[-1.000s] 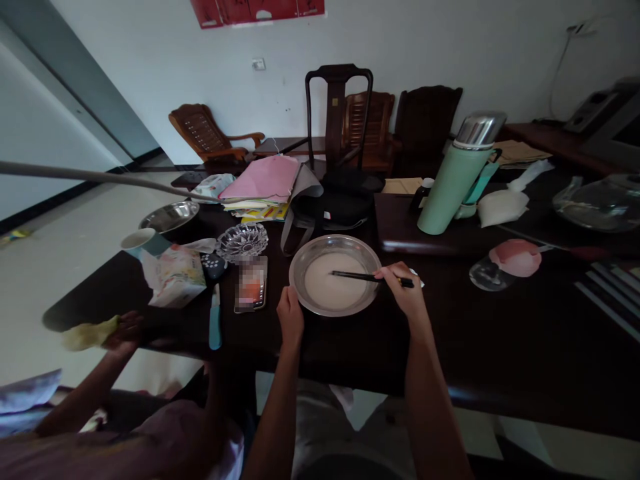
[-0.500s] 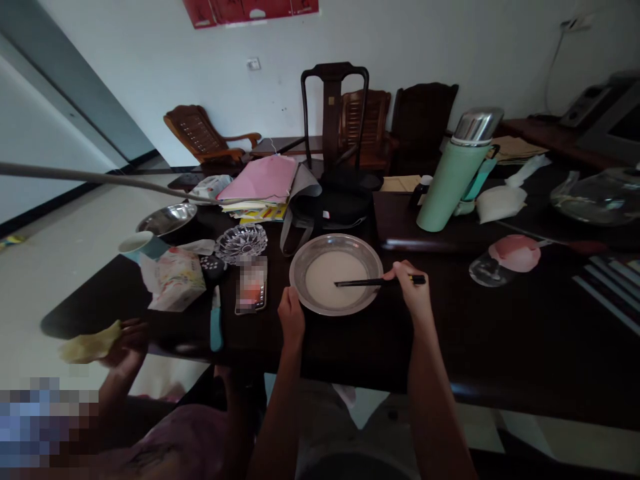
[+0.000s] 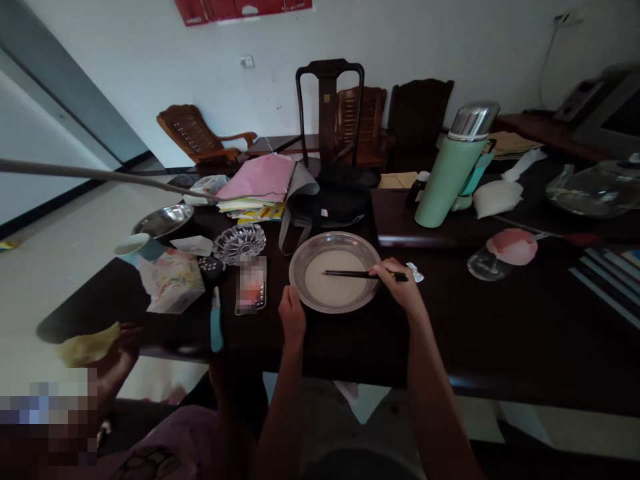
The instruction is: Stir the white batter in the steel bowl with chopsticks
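A round metal bowl (image 3: 299,293) with a whitish liquid (image 3: 345,288) in it stands on the dark table in front of me. My left hand (image 3: 291,312) grips its rim at the near left side. In my right hand (image 3: 397,281) are dark chopsticks (image 3: 350,274), held nearly level from the right. Their tips are at the liquid, left of the bowl's middle. A crumpled white tissue (image 3: 415,271) lies just beyond my right hand. Left of the bowl are a phone (image 3: 251,285) and a knife with a turquoise handle (image 3: 216,327).
At the left, another person's hand (image 3: 117,357) holds something yellowish. A tissue pack (image 3: 175,283), paper cup (image 3: 140,247) and glass dish (image 3: 241,243) stand nearby. Behind the bowl is a black bag (image 3: 340,200). To the right are a green thermos (image 3: 453,170) and a glass jar (image 3: 487,264).
My right hand has moved slightly left with the chopsticks, and their tips sit further left and higher in the bowl. The white tissue behind that hand now shows. My left hand stays on the rim.
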Action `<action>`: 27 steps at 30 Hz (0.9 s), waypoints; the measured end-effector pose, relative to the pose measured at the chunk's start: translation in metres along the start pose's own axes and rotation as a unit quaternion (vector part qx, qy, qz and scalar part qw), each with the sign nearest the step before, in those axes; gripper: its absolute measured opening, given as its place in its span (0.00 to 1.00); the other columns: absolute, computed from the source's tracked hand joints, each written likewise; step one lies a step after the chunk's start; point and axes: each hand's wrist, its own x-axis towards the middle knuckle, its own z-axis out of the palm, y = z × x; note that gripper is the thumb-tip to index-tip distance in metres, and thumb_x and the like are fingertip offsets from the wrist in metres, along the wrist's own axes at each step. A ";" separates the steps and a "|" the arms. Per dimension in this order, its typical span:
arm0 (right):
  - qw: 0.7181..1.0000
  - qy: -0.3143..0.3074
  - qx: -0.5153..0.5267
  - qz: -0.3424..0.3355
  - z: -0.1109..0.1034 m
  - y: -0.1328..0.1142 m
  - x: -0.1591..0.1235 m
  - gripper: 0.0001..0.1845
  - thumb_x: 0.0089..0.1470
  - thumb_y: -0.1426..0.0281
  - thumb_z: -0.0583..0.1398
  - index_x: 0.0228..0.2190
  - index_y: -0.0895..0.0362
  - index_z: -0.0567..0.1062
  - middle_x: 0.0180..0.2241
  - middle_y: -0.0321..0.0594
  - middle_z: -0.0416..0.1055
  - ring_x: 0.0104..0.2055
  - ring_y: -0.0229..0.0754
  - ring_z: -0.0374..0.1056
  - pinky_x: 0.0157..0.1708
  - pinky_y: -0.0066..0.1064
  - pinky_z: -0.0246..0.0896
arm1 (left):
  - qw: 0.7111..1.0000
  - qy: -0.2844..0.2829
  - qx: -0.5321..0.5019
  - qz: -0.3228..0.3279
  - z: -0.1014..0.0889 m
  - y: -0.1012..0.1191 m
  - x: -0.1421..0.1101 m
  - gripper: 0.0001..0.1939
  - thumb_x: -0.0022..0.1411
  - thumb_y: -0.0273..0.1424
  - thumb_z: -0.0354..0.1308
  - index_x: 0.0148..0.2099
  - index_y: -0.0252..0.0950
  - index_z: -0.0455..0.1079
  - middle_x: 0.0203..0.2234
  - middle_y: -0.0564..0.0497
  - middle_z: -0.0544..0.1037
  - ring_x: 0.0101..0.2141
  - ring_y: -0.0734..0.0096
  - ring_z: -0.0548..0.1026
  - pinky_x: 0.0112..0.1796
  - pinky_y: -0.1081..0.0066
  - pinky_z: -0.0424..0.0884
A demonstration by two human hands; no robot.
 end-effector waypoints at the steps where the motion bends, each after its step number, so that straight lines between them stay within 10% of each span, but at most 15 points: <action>1: 1.000 0.027 -0.008 0.003 -0.001 0.001 0.000 0.17 0.59 0.58 0.61 0.24 0.51 0.80 0.27 0.39 0.79 0.35 0.47 0.71 0.40 0.39 0.63 | 1.000 -0.001 0.000 0.001 0.000 0.000 0.000 0.19 0.67 0.41 0.49 0.26 0.40 0.58 0.20 0.57 0.60 0.26 0.71 0.60 0.29 0.72 0.58; 5: 0.993 0.113 0.010 0.044 -0.005 0.005 -0.001 0.23 0.62 0.56 0.58 0.19 0.52 0.78 0.23 0.39 0.75 0.31 0.45 0.69 0.39 0.39 0.62 | 1.000 -0.004 0.004 0.001 0.000 -0.001 0.001 0.19 0.67 0.42 0.48 0.25 0.40 0.57 0.20 0.58 0.60 0.25 0.72 0.59 0.29 0.72 0.57; 10: 1.000 -0.008 -0.002 -0.012 -0.001 0.001 0.000 0.16 0.60 0.59 0.60 0.24 0.51 0.80 0.28 0.39 0.79 0.36 0.46 0.71 0.41 0.38 0.62 | 1.000 0.003 0.015 -0.004 0.000 -0.002 0.001 0.18 0.66 0.41 0.48 0.26 0.39 0.58 0.19 0.58 0.61 0.25 0.72 0.60 0.29 0.72 0.57; 15: 0.994 0.104 -0.002 0.024 -0.005 0.000 -0.002 0.21 0.62 0.59 0.58 0.21 0.51 0.79 0.24 0.38 0.77 0.32 0.45 0.69 0.39 0.38 0.61 | 1.000 0.004 0.010 0.000 -0.001 -0.003 0.001 0.19 0.66 0.42 0.48 0.25 0.39 0.56 0.19 0.58 0.60 0.25 0.73 0.59 0.28 0.72 0.56; 20: 1.000 -0.014 0.011 -0.001 -0.001 -0.002 -0.001 0.15 0.60 0.61 0.60 0.24 0.50 0.81 0.28 0.38 0.80 0.36 0.46 0.72 0.41 0.38 0.63 | 1.000 0.002 0.005 0.002 -0.001 -0.004 0.001 0.19 0.65 0.45 0.48 0.26 0.39 0.59 0.20 0.58 0.61 0.26 0.72 0.60 0.29 0.72 0.58; 27: 0.995 0.085 0.018 0.039 -0.002 0.002 -0.002 0.22 0.61 0.57 0.58 0.20 0.51 0.78 0.24 0.39 0.77 0.31 0.45 0.70 0.38 0.39 0.63 | 1.000 -0.009 0.001 0.003 -0.001 -0.002 0.001 0.21 0.64 0.49 0.49 0.26 0.39 0.58 0.20 0.57 0.60 0.26 0.72 0.60 0.29 0.71 0.58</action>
